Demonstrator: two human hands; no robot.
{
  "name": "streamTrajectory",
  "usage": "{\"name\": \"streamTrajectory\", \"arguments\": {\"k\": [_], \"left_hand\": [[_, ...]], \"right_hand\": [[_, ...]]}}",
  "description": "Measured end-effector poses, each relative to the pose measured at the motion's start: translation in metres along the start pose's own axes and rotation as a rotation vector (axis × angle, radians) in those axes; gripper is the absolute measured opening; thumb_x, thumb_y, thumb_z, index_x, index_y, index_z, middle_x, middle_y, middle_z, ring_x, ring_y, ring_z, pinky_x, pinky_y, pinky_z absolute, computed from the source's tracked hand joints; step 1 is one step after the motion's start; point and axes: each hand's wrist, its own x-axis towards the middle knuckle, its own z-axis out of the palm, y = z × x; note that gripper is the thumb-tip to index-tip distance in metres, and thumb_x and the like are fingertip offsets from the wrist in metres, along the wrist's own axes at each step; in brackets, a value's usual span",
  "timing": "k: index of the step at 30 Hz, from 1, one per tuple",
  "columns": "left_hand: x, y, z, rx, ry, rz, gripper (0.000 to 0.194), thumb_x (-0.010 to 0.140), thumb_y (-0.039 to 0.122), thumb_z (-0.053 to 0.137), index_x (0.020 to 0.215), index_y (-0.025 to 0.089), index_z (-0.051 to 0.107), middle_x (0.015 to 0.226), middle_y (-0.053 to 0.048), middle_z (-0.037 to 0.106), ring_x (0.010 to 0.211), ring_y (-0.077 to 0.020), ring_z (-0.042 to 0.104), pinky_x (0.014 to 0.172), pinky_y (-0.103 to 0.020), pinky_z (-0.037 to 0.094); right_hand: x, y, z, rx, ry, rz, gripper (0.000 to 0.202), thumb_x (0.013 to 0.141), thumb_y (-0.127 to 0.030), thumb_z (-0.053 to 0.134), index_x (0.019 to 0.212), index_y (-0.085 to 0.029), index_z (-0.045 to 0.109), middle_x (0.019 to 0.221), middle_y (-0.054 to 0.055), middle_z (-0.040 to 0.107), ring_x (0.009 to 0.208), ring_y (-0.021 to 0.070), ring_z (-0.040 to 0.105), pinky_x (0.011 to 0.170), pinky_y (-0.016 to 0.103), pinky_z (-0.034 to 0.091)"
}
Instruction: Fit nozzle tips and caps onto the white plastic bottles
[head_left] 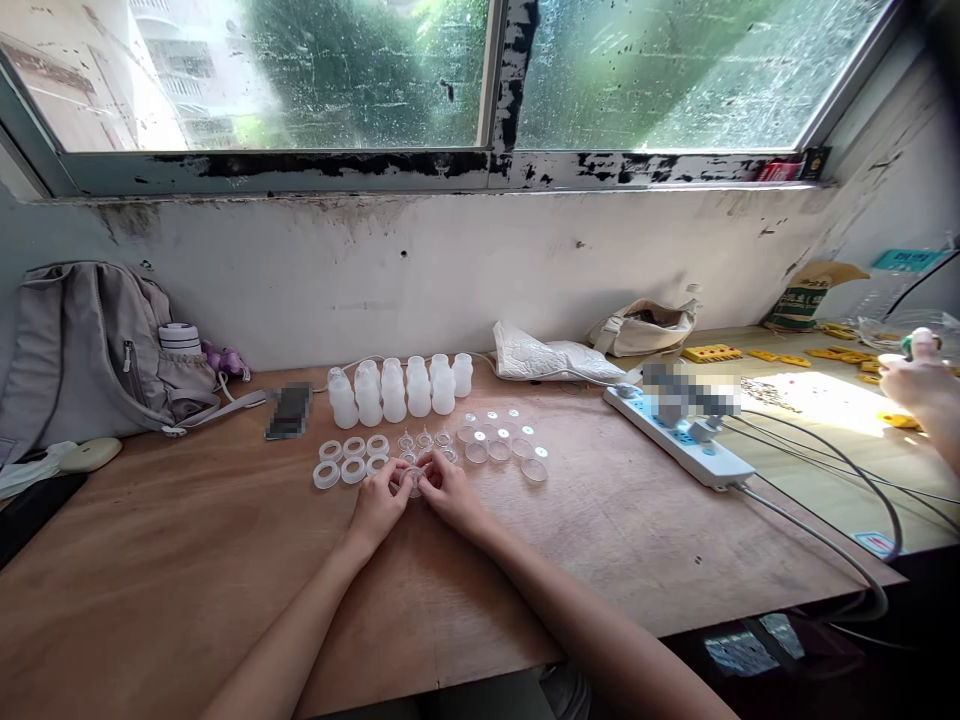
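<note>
My left hand (379, 498) and my right hand (452, 494) meet low over the wooden table. Their fingertips pinch a small clear round piece (414, 484) from both sides; it looks like a bottle collar ring, but fingers cover part of it. Just beyond my fingers sit several clear bottle teats (424, 440), some hidden by the hands. To the left lie several translucent collar rings (326, 486) in two rows. On the right are several clear round caps (534, 470) and small white-centred discs (528, 430). Frosted bottles (393, 392) stand upright behind.
A phone (289, 410) and a grey backpack (82, 350) are at left. A power strip (675, 436) with cables lies right of the caps. White padded packaging (547, 355) and a bag (645, 325) rest by the wall. Another person's hand (919, 380) is at far right.
</note>
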Motion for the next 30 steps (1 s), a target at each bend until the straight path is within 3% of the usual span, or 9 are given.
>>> {"name": "streamTrajectory", "arguments": {"k": [4, 9, 13, 16, 19, 24, 30], "left_hand": [[-0.001, 0.002, -0.001, -0.033, -0.044, -0.006, 0.013, 0.078, 0.030, 0.044, 0.076, 0.020, 0.051, 0.054, 0.003, 0.058, 0.046, -0.0131, 0.056, 0.047, -0.023, 0.041], [-0.001, 0.003, -0.002, -0.143, -0.070, -0.071, 0.019, 0.080, 0.031, 0.039, 0.090, 0.019, 0.050, 0.058, 0.002, 0.061, 0.040, -0.0126, 0.055, 0.044, -0.024, 0.042], [0.001, 0.002, -0.004, -0.059, -0.048, -0.028, 0.023, 0.081, 0.030, 0.040, 0.095, 0.020, 0.054, 0.069, -0.001, 0.065, 0.049, -0.0136, 0.059, 0.054, -0.025, 0.046], [0.002, 0.002, -0.006, 0.032, 0.011, -0.007, 0.019, 0.078, 0.031, 0.044, 0.084, 0.019, 0.058, 0.066, -0.001, 0.064, 0.056, -0.0151, 0.060, 0.056, -0.025, 0.045], [0.002, 0.001, -0.006, 0.033, 0.019, 0.002, 0.020, 0.078, 0.030, 0.045, 0.087, 0.018, 0.059, 0.069, -0.001, 0.065, 0.057, -0.0138, 0.059, 0.056, -0.024, 0.045], [0.002, 0.001, -0.002, 0.019, 0.001, 0.011, 0.017, 0.076, 0.027, 0.046, 0.085, 0.019, 0.058, 0.069, -0.002, 0.065, 0.057, -0.0138, 0.059, 0.056, -0.024, 0.045], [0.000, 0.003, 0.001, 0.000, -0.007, 0.000, 0.012, 0.076, 0.028, 0.046, 0.078, 0.018, 0.052, 0.061, 0.000, 0.059, 0.054, -0.0134, 0.056, 0.052, -0.024, 0.042]], "right_hand": [[0.000, -0.004, -0.001, -0.059, 0.003, -0.051, 0.013, 0.068, -0.011, 0.046, 0.073, -0.019, 0.055, 0.052, -0.005, 0.047, 0.049, 0.0096, 0.044, 0.049, 0.021, 0.036], [-0.001, -0.004, 0.000, -0.006, 0.053, -0.006, 0.018, 0.073, -0.017, 0.046, 0.087, -0.019, 0.056, 0.060, -0.002, 0.054, 0.050, 0.0105, 0.048, 0.050, 0.022, 0.039], [-0.002, -0.002, 0.001, 0.079, 0.012, 0.071, 0.018, 0.074, -0.019, 0.046, 0.091, -0.019, 0.052, 0.061, -0.002, 0.056, 0.046, 0.0097, 0.049, 0.045, 0.021, 0.040], [-0.001, -0.001, 0.000, 0.027, 0.015, -0.010, 0.018, 0.075, -0.016, 0.045, 0.087, -0.019, 0.058, 0.070, 0.000, 0.059, 0.055, 0.0099, 0.052, 0.052, 0.021, 0.043], [0.000, 0.001, 0.001, 0.003, 0.014, -0.039, 0.020, 0.076, -0.017, 0.045, 0.089, -0.019, 0.059, 0.076, 0.001, 0.060, 0.061, 0.0104, 0.053, 0.057, 0.022, 0.044], [0.001, 0.006, 0.003, 0.016, 0.007, 0.067, 0.014, 0.073, -0.020, 0.051, 0.085, -0.016, 0.057, 0.065, 0.000, 0.057, 0.053, 0.0099, 0.051, 0.050, 0.021, 0.043], [0.002, 0.005, 0.001, 0.080, 0.001, 0.087, 0.008, 0.073, -0.021, 0.052, 0.078, -0.017, 0.056, 0.061, -0.002, 0.053, 0.051, 0.0090, 0.049, 0.046, 0.019, 0.041]]}}
